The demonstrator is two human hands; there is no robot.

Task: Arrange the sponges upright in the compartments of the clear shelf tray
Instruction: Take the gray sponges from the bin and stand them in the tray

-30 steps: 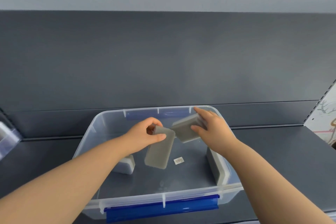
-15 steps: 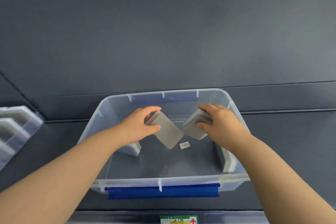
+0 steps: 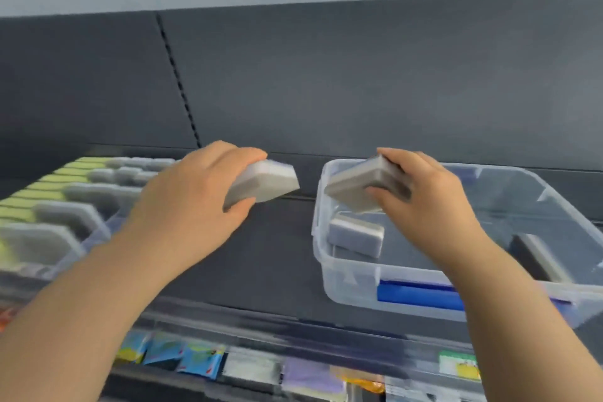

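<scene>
My left hand grips a grey-and-white sponge in the air above the bare dark shelf, between the tray and the bin. My right hand grips a second grey sponge over the left end of the clear storage bin. One more sponge lies flat on the bin's floor, and another leans against its right wall. At the far left the clear shelf tray holds rows of upright grey and yellow-green sponges, blurred by motion.
The bin has a blue latch on its front wall. A dark back panel rises behind the shelf. Below the shelf's front edge, a lower row shows coloured packets behind a clear rail.
Both hands lifted their sponges up out of the bin and moved left. The view swung left, so the bin now sits at the right and the shelf tray has come into sight.
</scene>
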